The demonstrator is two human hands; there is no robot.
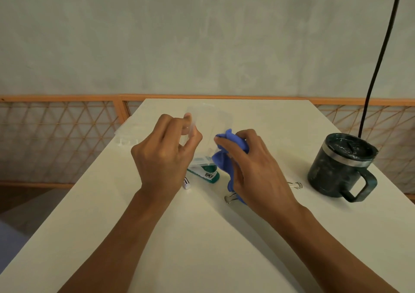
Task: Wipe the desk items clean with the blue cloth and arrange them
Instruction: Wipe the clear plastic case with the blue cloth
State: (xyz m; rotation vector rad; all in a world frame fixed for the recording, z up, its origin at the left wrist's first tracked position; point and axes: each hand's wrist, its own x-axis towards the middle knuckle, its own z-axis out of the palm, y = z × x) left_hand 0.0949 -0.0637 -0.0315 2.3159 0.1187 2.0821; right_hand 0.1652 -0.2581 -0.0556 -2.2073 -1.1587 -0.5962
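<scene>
One blue cloth [221,161] within right fingers [224,144]

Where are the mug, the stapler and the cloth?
Mug [330,171], head view: dark side wall.
Stapler [213,171], head view: green top.
Cloth [221,161], head view: bunched blue fold.

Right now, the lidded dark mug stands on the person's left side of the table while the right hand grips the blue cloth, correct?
Not quite: the head view shows the lidded dark mug on the person's right side of the table, not the left. The right hand does grip the blue cloth.
</scene>
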